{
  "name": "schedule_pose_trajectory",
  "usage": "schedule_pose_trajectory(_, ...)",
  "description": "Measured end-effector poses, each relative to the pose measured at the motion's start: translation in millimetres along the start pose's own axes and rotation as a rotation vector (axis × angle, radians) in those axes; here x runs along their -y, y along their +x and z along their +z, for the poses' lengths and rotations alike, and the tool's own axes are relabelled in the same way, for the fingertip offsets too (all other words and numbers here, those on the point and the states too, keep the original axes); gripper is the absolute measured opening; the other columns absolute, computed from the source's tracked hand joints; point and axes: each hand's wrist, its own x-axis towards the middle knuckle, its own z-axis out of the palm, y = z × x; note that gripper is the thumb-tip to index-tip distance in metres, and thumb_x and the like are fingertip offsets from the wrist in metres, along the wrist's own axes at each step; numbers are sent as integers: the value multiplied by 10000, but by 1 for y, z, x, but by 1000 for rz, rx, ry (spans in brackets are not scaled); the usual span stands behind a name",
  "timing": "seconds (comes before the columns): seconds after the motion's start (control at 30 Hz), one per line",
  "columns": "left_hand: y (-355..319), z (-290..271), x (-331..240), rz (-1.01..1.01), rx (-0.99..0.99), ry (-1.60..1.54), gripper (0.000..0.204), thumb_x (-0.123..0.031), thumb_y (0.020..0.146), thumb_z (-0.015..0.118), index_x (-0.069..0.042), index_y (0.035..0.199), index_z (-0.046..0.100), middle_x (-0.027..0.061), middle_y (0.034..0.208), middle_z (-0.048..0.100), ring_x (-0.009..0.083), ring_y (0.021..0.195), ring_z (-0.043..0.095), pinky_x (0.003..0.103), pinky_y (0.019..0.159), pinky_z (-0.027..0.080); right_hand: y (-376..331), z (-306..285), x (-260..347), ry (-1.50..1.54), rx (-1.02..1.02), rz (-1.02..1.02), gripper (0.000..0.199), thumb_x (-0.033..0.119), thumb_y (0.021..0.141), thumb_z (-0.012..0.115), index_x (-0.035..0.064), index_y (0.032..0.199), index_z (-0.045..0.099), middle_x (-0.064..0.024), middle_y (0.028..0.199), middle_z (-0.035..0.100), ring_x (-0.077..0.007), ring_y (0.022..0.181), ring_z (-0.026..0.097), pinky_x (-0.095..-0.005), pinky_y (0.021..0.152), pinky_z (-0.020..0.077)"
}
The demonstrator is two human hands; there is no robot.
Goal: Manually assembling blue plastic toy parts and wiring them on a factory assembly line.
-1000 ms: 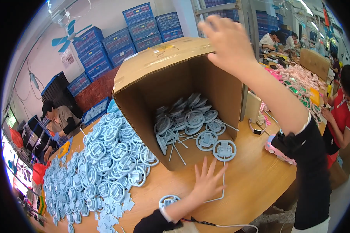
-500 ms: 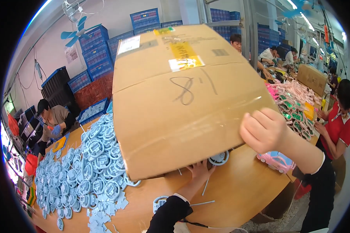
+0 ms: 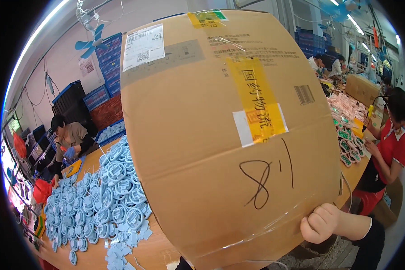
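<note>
Head view: a large cardboard box (image 3: 189, 157) fills the centre, tilted, one broad flat side facing the camera. On that side, a white label (image 3: 144, 47) sits towards 10 o'clock and a strip of yellow tape (image 3: 256, 99) towards 2 o'clock, with dark pen strokes below the tape. Of the hands, the right hand (image 3: 320, 223) is at 4 o'clock, its fingers folded tight on the box's lower corner. The left hand is hidden behind the box, so its state cannot be told; a bit of dark sleeve (image 3: 183, 264) shows near 6 o'clock.

At 8 o'clock, beside the box, light-blue wheel-shaped parts (image 3: 103, 198) lie heaped on the tabletop (image 3: 159, 245), with small flat light-blue pieces (image 3: 121, 247) at 7 o'clock. A co-worker with a blue glove (image 3: 70, 153) sits at 9 o'clock. At 3 o'clock, a person in red (image 3: 398, 146) works near green-centred parts (image 3: 344, 135) and pale pink pieces (image 3: 346, 105).
</note>
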Motion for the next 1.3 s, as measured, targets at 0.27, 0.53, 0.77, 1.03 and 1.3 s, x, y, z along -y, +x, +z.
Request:
schedule_pose_trajectory(0.27, -19, 22, 0, 1, -12, -233, 785, -549, 703, 567, -159, 1320, 275, 157, 1357, 222, 369, 1251, 198, 544, 981, 171, 14, 20, 0, 8, 11, 7, 323, 108, 572, 542, 94, 894, 557, 36, 533, 299, -74, 441, 331, -197, 387, 225)
schedule_pose_trajectory(0.53, -69, 48, 5, -26, 16, -444, 775, -526, 695, 592, -139, 1303, 305, 149, 1343, 252, 349, 1244, 219, 485, 1007, 200, 63, 65, -60, 5, -74, 140, 322, 64, 584, 558, 60, 906, 576, 7, 556, 405, -121, 460, 453, -237, 415, 353)
schedule_pose_trajectory(0.77, -120, 31, -11, 27, -62, 149, 703, -432, 718, 627, -83, 1267, 363, 188, 1312, 329, 312, 1210, 336, 436, 985, 287, 66, 69, -61, 52, -34, 227, 266, 89, 648, 562, 83, 914, 552, -4, 602, 513, -139, 522, 533, -246, 451, 403)
schedule_pose_trajectory(1.03, -129, -88, -59, -92, 914, 342, 711, -443, 731, 601, -41, 1265, 356, 253, 1324, 279, 395, 837, 587, 407, 672, 493, 47, 51, -45, -6, -33, 199, 265, 94, 632, 561, 81, 896, 562, 0, 568, 434, -129, 483, 487, -243, 428, 378)
schedule_pose_trajectory(1.3, -66, -108, -92, 80, 571, 153, 671, -426, 767, 564, -7, 1247, 356, 244, 1306, 316, 360, 1022, 507, 414, 835, 429, 31, 35, 2, -16, -31, 143, 253, 121, 633, 564, 102, 886, 569, 26, 539, 298, -82, 432, 359, -214, 382, 271)
